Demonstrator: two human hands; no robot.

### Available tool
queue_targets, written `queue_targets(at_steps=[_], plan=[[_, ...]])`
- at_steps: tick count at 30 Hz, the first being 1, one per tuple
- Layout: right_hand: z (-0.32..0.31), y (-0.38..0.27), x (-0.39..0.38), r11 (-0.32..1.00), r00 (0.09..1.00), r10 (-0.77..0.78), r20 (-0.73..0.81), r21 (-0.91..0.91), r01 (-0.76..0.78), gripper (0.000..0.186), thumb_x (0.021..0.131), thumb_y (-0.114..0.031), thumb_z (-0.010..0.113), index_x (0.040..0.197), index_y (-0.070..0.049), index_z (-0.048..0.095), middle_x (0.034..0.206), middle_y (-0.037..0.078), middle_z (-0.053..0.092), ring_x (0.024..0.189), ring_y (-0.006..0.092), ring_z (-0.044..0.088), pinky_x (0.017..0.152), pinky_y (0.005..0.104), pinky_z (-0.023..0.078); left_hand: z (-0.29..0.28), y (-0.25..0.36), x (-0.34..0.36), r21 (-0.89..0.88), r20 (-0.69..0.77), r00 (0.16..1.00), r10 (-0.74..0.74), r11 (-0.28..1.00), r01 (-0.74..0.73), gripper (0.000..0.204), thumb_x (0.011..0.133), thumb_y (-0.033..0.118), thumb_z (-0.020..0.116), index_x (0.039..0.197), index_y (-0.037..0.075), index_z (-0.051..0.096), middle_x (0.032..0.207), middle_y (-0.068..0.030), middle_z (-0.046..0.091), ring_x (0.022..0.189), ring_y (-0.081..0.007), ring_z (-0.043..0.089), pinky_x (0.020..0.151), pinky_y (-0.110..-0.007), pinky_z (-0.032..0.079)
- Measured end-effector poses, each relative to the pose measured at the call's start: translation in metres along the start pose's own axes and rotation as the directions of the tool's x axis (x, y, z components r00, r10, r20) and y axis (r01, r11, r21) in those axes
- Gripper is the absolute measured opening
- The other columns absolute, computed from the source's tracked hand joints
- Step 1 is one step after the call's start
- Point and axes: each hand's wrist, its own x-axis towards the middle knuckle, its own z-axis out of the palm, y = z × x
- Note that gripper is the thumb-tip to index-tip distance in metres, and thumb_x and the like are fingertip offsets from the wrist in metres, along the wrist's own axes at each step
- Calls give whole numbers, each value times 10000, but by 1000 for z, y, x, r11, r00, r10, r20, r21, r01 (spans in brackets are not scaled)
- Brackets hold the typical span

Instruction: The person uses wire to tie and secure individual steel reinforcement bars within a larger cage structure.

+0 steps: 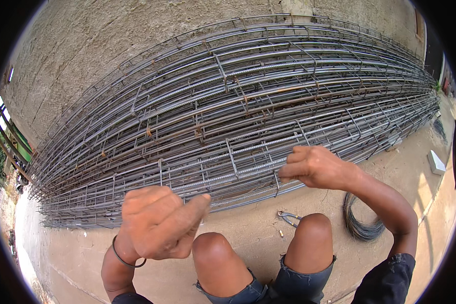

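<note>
While the person is squatting before a long stack of rebar cages (228,116) lying against a rough wall (86,45), the right hand (314,166) is reaching forward, fingers curled shut around a cage's lower bar; the left hand (159,223) is hovering raised, loosely curled, gripping nothing visible. Pliers (289,218) and a wire coil (358,223) are lying on the ground (248,230) beside the knees
</note>
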Motion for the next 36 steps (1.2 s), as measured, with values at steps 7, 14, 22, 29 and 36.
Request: queue_targets(at_steps=[7,14,22,29,36], plan=[[-68,-56,14,916,946,-44,-322,-391,-90,90,748,-61,678,823,-98,647,634,21,581,537,215,564,444,317,419,30,-33,-46,68,343,933,108,988,-139,386,556,3,625,940,31,662,576,-15,349,481,-169,412,430,-309,326],[-27,-44,-1,972,869,-42,492,220,-78,75,817,-65,646,885,-44,671,771,100,708,636,288,664,539,386,500,-4,-35,-16,246,137,988,77,963,-109,435,525,19,628,958,20,674,619,9,334,513,-134,375,415,-285,300],[-72,33,-40,667,916,395,71,663,-339,271,936,-248,624,838,4,646,648,50,584,581,72,551,509,234,428,25,-25,-25,312,147,989,26,947,-71,444,566,29,628,998,90,711,601,9,331,487,-132,355,400,-272,303],[-29,-8,-5,948,939,199,-281,-186,-257,425,840,-242,693,1209,-64,578,1087,85,621,1023,279,550,957,449,422,39,-22,-14,-188,256,892,-372,886,423,154,794,20,712,935,76,739,610,-94,595,490,-216,546,445,-309,403],[6,-47,34,968,971,-23,-240,-247,-39,451,756,-158,730,1192,-119,623,792,12,521,738,187,517,708,368,475,47,-7,2,-424,279,830,-483,714,557,159,856,131,717,988,50,749,712,-105,697,546,-149,599,539,-256,478]])
